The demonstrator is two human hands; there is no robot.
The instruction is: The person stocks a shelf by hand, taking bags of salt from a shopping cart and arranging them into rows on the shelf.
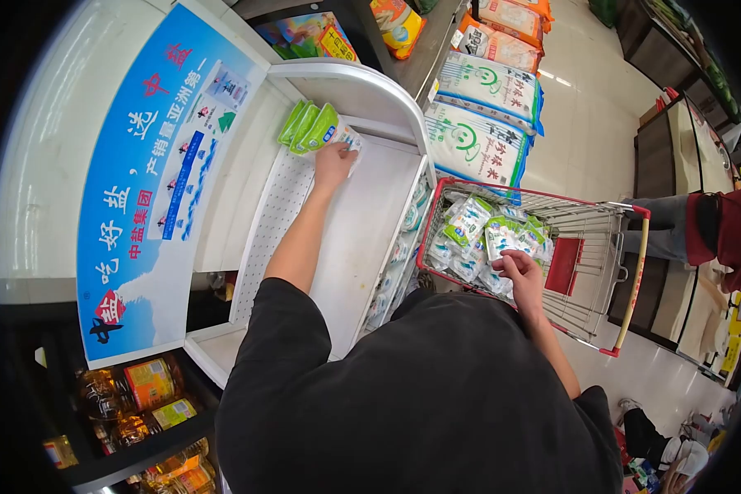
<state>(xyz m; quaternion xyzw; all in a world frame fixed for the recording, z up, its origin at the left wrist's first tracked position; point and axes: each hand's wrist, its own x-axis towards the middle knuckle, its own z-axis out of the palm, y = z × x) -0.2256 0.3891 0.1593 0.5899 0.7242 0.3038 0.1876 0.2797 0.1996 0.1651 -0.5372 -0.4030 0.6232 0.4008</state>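
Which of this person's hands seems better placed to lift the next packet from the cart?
Probably the right hand: it is over the cart, close by a green-and-white packet. The left hand is away at the white shelf, at the packets standing there.

Green-and-white packets (321, 132); blue sign (158, 193); red-rimmed grey trolley (564, 265); black shirt (420, 395)

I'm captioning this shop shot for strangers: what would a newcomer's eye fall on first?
Probably the big blue sign down the left side of the picture. Next, the left hand at the green-and-white packets on the white shelf, and the right hand over similar packets in the shopping cart, right of centre.
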